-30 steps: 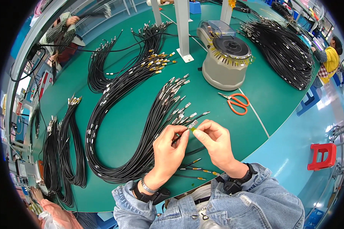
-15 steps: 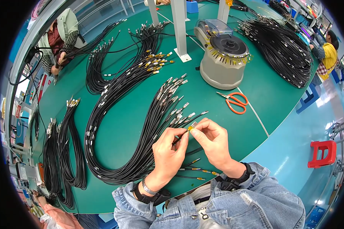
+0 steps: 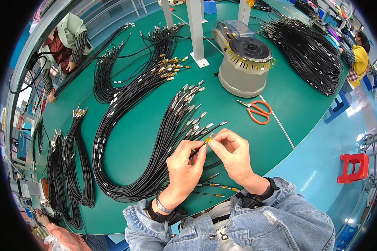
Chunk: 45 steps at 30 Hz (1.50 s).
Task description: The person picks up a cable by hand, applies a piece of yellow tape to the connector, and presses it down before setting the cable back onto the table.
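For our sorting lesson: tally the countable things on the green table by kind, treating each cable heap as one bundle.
Cable bundles: 6
Tape dispensers: 1
Orange scissors: 1
White posts: 3
Hands, left and right: 2
Total: 13

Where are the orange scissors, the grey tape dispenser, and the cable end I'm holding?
orange scissors (image 3: 257, 111), head view, on the handles.
grey tape dispenser (image 3: 244, 69), head view, on its round body.
cable end (image 3: 209, 138), head view, on the yellow-wrapped tip.

A big green table (image 3: 134, 142) fills most of the picture. Long bunches of black cables (image 3: 155, 138) lie across its middle and left. A grey round machine (image 3: 244, 62) sits near the top, with orange scissors (image 3: 257, 112) just below it.
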Tool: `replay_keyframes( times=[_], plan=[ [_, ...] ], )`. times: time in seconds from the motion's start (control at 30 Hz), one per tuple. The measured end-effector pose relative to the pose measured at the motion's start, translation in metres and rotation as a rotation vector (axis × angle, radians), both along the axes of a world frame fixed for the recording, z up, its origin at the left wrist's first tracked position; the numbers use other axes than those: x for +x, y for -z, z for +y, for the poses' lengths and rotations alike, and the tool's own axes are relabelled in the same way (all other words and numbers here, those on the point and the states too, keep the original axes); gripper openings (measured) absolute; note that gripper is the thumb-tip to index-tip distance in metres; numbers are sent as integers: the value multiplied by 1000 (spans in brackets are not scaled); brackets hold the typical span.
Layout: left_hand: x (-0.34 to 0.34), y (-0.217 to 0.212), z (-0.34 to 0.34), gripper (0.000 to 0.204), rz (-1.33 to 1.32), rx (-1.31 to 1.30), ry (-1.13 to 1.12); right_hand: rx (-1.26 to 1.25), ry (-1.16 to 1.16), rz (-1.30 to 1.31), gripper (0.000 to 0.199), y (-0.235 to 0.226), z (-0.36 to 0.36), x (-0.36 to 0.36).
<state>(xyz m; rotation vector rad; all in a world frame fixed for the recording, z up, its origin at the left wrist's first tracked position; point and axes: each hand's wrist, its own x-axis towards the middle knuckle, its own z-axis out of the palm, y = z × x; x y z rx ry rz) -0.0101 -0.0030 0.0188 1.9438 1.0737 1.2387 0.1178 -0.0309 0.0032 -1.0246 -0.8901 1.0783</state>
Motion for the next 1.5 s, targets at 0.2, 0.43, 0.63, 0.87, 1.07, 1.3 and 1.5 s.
replay_keyframes(
  times=[0.2, 0.43, 0.63, 0.87, 1.07, 1.3, 1.5],
  plan=[
    [0, -1, 1, 10, 19, 31, 3, 5, -9, -12, 6, 1, 1, 1],
    [1, 2, 0, 18, 62, 166, -17, -30, -25, 3, 5, -2, 0, 2],
    [1, 9, 6, 27, 126, 408, -19, -16, 4, 25, 7, -2, 0, 1],
    [1, 10, 5, 34, 160, 375, -30, -15, -6, 17, 7, -3, 0, 2],
    [1, 4, 1, 27, 122, 209, -38, -26, -32, 34, 8, -2, -1, 0],
    [1, 4, -2, 18, 43, -10, -4, -56, -72, 63, 10, -2, -2, 3],
    [-3, 5, -1, 18, -212, -334, 153, -102, -124, 96, 11, -2, -3, 5]
  ],
)
